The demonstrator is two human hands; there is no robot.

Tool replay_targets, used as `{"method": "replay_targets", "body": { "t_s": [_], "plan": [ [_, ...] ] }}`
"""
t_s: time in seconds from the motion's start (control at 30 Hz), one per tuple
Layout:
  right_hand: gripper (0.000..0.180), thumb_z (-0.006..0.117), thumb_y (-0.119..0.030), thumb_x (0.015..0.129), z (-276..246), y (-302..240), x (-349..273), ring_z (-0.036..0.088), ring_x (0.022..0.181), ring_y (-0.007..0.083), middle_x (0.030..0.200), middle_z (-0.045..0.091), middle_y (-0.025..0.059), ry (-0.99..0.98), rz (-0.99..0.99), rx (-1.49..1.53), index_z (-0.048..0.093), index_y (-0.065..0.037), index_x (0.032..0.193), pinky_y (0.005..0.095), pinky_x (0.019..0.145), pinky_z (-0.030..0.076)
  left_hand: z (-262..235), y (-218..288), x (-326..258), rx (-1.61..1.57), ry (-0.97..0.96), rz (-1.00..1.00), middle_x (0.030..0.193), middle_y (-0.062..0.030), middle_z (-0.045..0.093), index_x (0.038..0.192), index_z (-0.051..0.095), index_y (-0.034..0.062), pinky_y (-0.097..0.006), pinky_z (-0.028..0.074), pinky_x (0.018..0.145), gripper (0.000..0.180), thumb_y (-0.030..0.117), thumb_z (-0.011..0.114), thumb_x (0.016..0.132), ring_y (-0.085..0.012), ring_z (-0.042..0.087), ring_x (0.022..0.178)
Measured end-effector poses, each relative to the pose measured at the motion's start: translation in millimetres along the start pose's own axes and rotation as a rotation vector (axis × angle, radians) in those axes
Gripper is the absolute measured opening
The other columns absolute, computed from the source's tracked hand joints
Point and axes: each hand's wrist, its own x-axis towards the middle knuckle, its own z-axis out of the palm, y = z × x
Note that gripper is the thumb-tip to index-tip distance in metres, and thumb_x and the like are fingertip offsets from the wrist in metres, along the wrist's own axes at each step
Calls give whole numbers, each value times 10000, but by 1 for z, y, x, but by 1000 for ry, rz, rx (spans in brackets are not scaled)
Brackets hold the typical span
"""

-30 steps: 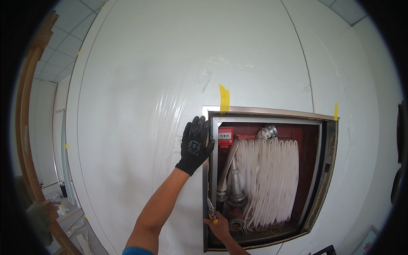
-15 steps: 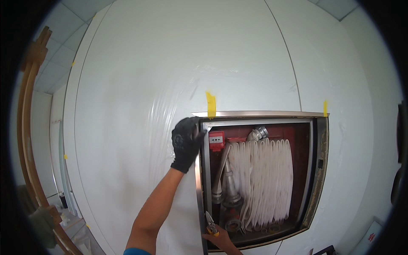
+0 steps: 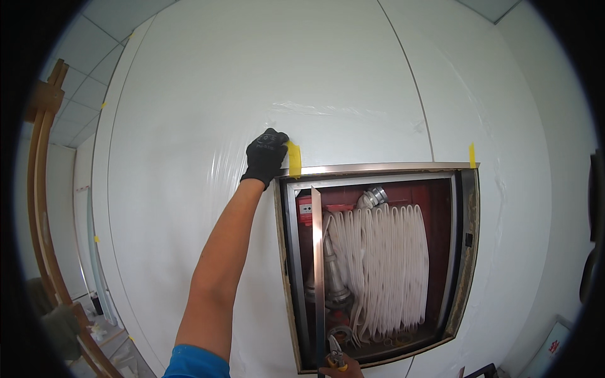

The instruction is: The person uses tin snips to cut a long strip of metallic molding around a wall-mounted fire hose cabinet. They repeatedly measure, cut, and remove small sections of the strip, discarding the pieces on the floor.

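My left hand (image 3: 268,154), in a black glove, is up at the top left corner of the wall opening. Its fingers are pinched at the upper left edge of a yellow tape strip (image 3: 294,159), which hangs over the metal top trim (image 3: 384,168). At the bottom, partly cut off, my right hand (image 3: 346,368) is closed around yellow-handled metal snips (image 3: 336,354). It also seems to hold the lower end of a long, narrow metal trim strip (image 3: 318,271). That strip stands nearly upright in front of the cabinet, off the opening's left edge.
Inside the recessed red cabinet (image 3: 440,239) hang a folded white fire hose (image 3: 391,271), metal couplings (image 3: 374,198) and a red call point (image 3: 305,209). More yellow tape (image 3: 472,155) is at the right corner. Thin plastic film (image 3: 224,157) covers the wall. A wooden stand (image 3: 43,176) is at far left.
My left hand has let go of the side trim and moved up to the yellow tape. The trim strip has come off the opening's left edge and shifted right with my right hand.
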Motion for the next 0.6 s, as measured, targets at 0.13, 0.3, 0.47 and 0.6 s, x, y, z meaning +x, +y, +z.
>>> {"method": "replay_targets", "body": {
  "t_s": [0.13, 0.3, 0.47, 0.6],
  "plan": [
    [496, 877, -213, 760, -12, -9, -3, 526, 898, 152, 964, 617, 37, -33, 53, 72, 622, -28, 1143, 335, 796, 465, -1, -2, 13, 44, -26, 34, 875, -46, 667, 915, 716, 160, -407, 533, 746, 137, 262, 677, 833, -254, 670, 860],
    [502, 885, -204, 755, -20, -7, -6, 538, 919, 146, 1006, 618, 38, 23, 47, 84, 615, -29, 1141, 343, 787, 471, -7, -1, 23, 94, -86, -13, 890, -60, 675, 903, 711, 154, -407, 530, 768, 161, 294, 688, 825, -266, 669, 872],
    [409, 846, -269, 808, -40, -2, 1, 553, 852, 136, 925, 613, 51, -78, 213, 4, 603, -37, 1040, 317, 799, 462, -7, 4, 21, 25, -133, -131, 907, -79, 708, 920, 732, 135, -393, 528, 784, 182, 289, 678, 839, -264, 679, 872],
    [404, 849, -260, 808, -42, -2, -1, 550, 842, 131, 923, 613, 45, -63, 149, 28, 612, -37, 1048, 314, 790, 463, -14, 13, -2, -227, -13, -296, 899, -108, 727, 933, 733, 85, -371, 535, 757, 206, 267, 684, 852, -242, 691, 841]
  ]
}}
